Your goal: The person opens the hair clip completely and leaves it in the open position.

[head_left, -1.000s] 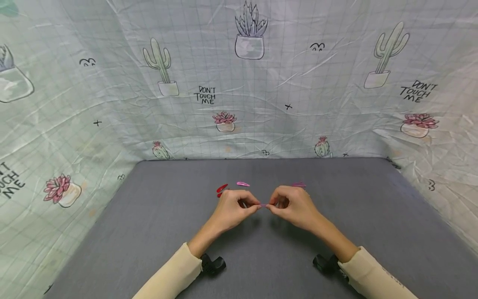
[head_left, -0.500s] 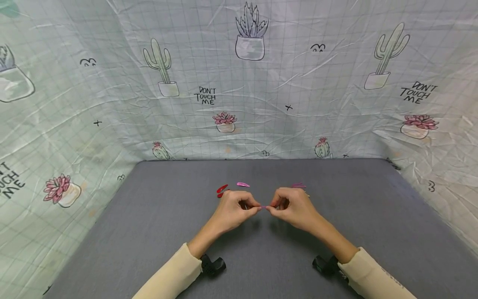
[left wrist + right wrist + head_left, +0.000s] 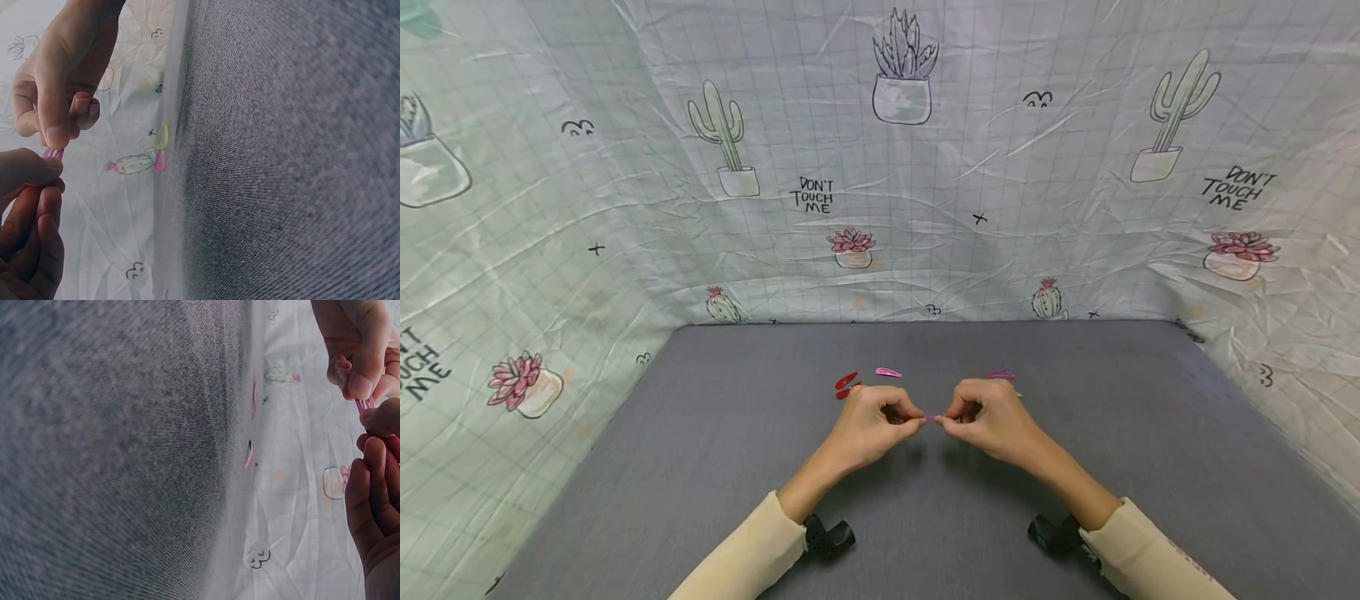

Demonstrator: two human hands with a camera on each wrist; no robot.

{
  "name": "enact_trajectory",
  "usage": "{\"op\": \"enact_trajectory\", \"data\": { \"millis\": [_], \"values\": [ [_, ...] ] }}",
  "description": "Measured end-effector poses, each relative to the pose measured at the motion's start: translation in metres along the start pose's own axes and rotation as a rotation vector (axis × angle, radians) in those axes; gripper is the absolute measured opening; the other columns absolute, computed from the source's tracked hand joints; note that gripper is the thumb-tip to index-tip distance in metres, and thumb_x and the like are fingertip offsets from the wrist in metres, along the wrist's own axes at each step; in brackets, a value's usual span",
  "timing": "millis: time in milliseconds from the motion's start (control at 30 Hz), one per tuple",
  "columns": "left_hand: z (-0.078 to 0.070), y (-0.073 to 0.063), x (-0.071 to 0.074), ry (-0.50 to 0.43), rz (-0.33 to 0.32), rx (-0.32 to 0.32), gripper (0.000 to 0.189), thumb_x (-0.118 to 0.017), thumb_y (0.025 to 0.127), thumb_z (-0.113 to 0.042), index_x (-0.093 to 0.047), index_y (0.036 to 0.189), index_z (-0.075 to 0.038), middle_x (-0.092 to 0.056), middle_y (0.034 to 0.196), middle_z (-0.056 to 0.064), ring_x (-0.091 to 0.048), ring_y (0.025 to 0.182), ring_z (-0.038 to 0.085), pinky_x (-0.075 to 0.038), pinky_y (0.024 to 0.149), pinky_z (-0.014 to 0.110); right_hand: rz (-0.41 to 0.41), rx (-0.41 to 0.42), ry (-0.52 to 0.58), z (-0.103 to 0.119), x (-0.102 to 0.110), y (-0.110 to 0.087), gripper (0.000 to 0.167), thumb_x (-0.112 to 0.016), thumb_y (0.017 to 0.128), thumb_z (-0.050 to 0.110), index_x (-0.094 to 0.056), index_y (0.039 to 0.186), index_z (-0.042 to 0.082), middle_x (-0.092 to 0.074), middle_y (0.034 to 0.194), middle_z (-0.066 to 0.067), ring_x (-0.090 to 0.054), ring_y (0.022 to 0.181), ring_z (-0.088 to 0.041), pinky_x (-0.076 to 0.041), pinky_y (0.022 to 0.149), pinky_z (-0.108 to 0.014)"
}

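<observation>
Pinching one end of a small pink-purple hair clip [image 3: 930,417], here's the left hand [image 3: 868,421], thumb and forefinger closed tight on it, and the right hand [image 3: 992,414] has the opposite end in just the same grip! Fingertips come nearly together, only a short stretch of clip showing between them, and both hands are up off the grey bench [image 3: 940,517], soft shadows beneath. The wrist views bring us close: thumbs laid over the clip, other fingers curled in behind.

Out to the far left of the hands, a red clip [image 3: 846,381] lies at a slant, and just nearer sits a second red clip [image 3: 844,393], partly hidden behind the left hand. Slightly right of those and a touch farther off, a bright pink clip [image 3: 888,372]! Over on the right, just beyond the right hand, a purple clip [image 3: 1000,373], and near it a yellow-green clip [image 3: 162,135], barely peeping past the knuckles in the head view.

Cream sleeves [image 3: 748,546] cover both forearms, with a black wrist camera [image 3: 829,537] at the left cuff and another at the right. Along the far edge hangs a creased sheet [image 3: 925,183] printed with potted cacti.
</observation>
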State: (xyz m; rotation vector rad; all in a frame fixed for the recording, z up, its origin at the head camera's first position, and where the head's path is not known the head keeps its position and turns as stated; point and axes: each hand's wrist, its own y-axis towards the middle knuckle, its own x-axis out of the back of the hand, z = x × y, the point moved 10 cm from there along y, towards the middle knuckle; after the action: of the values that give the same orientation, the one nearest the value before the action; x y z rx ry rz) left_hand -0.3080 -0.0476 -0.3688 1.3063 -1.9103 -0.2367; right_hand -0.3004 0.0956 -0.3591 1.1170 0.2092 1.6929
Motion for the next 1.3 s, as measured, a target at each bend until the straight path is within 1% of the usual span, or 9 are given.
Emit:
{"op": "enact_trajectory", "data": {
  "millis": [200,600,733,933,1067,1300],
  "values": [
    [0.0008,-0.0009,-0.0007,0.000,0.001,0.005,0.014,-0.080,0.085,0.000,-0.080,0.081,-0.013,-0.075,0.074,0.000,-0.061,0.060,0.001,-0.055,0.055,0.023,-0.004,0.001,0.008,-0.0003,-0.0002,-0.0006,0.031,-0.084,0.077,-0.006,-0.067,0.068,0.018,-0.070,0.071,0.003,-0.057,0.059,0.000,-0.049,0.052,-0.018],
    [0.0047,-0.0028,-0.0033,0.007,0.000,0.002,0.016,-0.079,0.085,0.001,-0.079,0.081,-0.014,-0.074,0.075,0.000,-0.062,0.061,0.002,-0.056,0.056,0.025,0.014,-0.029,-0.004,-0.0031,-0.0034,-0.0012,0.032,-0.084,0.075,-0.006,-0.066,0.068,0.020,-0.068,0.070,0.007,-0.054,0.058,0.003,-0.048,0.050,-0.021],
    [0.0050,-0.0032,-0.0040,0.031,0.004,-0.004,0.016,-0.078,0.086,0.000,-0.079,0.082,-0.015,-0.074,0.076,-0.002,-0.060,0.061,0.000,-0.054,0.056,0.024,0.009,-0.022,-0.009,-0.0033,-0.0031,-0.0021,0.032,-0.084,0.075,-0.006,-0.067,0.068,0.019,-0.068,0.069,0.006,-0.054,0.057,0.003,-0.048,0.050,-0.020],
    [0.0025,-0.0026,-0.0026,0.075,-0.011,-0.024,0.015,-0.079,0.085,-0.003,-0.078,0.081,-0.017,-0.073,0.075,-0.004,-0.059,0.063,-0.002,-0.054,0.056,0.024,-0.001,-0.013,-0.009,-0.0032,-0.0031,-0.0023,0.033,-0.084,0.075,-0.007,-0.066,0.068,0.019,-0.068,0.070,0.006,-0.055,0.058,0.002,-0.048,0.050,-0.019],
    [0.0021,-0.0028,-0.0019,0.091,-0.017,-0.033,0.015,-0.078,0.085,-0.003,-0.078,0.081,-0.017,-0.073,0.076,-0.005,-0.059,0.064,-0.003,-0.053,0.057,0.023,-0.004,-0.022,-0.014,-0.0031,-0.0034,-0.0022,0.033,-0.084,0.075,-0.007,-0.066,0.067,0.019,-0.069,0.071,0.006,-0.054,0.058,0.003,-0.048,0.050,-0.019],
    [0.0008,-0.0024,-0.0006,0.130,-0.024,-0.043,0.017,-0.077,0.086,-0.003,-0.078,0.080,-0.019,-0.072,0.076,-0.007,-0.058,0.064,-0.003,-0.052,0.057,0.021,-0.009,-0.027,-0.024,-0.0001,-0.0024,-0.0013,0.031,-0.084,0.077,-0.005,-0.066,0.068,0.019,-0.068,0.072,0.005,-0.054,0.057,0.003,-0.049,0.049,-0.023]
  ]
}}
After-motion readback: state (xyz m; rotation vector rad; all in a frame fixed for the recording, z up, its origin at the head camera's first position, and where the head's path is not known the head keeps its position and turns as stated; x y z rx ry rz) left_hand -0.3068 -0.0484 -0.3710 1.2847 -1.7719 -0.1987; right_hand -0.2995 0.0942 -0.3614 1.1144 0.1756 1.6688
